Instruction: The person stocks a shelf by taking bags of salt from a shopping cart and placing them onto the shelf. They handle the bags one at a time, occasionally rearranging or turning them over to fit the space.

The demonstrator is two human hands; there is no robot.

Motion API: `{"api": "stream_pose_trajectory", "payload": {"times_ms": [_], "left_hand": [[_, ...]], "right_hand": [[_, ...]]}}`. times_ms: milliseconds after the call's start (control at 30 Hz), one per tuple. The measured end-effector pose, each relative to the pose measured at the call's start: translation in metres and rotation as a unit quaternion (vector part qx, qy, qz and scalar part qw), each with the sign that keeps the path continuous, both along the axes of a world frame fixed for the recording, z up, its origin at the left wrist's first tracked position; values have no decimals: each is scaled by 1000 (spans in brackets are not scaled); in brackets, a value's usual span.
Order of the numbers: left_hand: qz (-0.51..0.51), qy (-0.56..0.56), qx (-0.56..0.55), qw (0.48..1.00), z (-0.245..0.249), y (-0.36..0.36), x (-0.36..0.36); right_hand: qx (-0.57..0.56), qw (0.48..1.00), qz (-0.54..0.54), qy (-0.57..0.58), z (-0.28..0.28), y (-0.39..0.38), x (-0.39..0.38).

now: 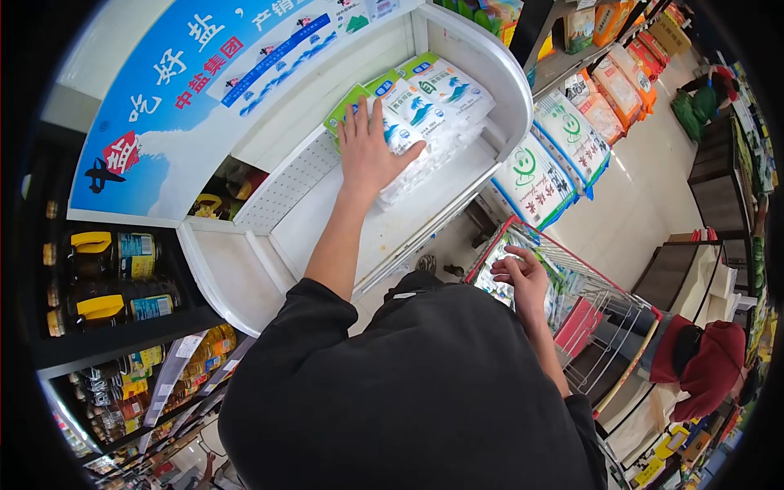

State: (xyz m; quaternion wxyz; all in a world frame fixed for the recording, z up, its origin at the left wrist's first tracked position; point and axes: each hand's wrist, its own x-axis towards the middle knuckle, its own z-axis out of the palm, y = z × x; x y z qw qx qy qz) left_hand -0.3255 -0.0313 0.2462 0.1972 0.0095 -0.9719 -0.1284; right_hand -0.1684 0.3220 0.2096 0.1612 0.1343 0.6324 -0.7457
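My left hand (367,150) lies with fingers spread on the near side of a stack of white-and-green salt bags (437,98). The stack sits at the far end of a white curved display shelf (384,233), against its perforated back panel. My right hand (521,273) hovers over a shopping cart (600,286), its fingers loosely bent and apart. Beneath it, several white-and-green bags (498,265) lie in the cart. I see nothing held in the right hand.
A blue sign (204,90) rises behind the shelf. Bottles with yellow handles (102,309) fill the rack at left. Large rice bags (535,180) lie beyond the cart. A person in a dark red top (714,363) stands at right, another in green (694,110) farther off.
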Motion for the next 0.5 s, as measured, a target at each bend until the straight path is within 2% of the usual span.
{"api": "stream_pose_trajectory", "payload": {"times_ms": [500], "left_hand": [[-45, -37, -1, 998, 12, -9, 5]], "right_hand": [[4, 1000, 10, -23, -2, 0, -3]]}}
